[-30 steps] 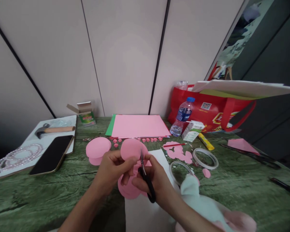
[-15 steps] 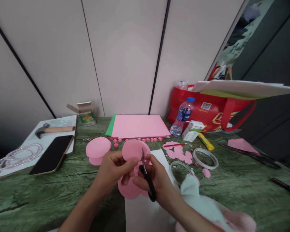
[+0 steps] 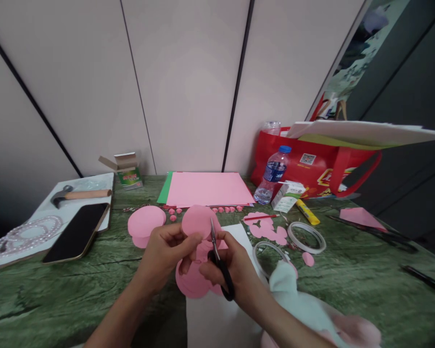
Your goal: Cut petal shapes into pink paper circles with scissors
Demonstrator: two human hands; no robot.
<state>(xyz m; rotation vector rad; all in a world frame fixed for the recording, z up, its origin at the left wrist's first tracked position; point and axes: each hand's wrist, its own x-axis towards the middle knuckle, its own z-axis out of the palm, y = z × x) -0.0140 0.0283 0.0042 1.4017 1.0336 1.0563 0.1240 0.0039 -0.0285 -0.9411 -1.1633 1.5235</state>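
Left hand [image 3: 168,250] pinches pink disc [image 3: 195,221], right hand [image 3: 237,266] grips scissors [image 3: 225,274]; we'd best turn the disc, not the blades [image 3: 213,234].

The left hand [image 3: 168,249] is bare, the left forearm [image 3: 132,299] below it uncovered; the right hand [image 3: 241,268] is bare too, the right forearm [image 3: 279,314] behind it uncovered.
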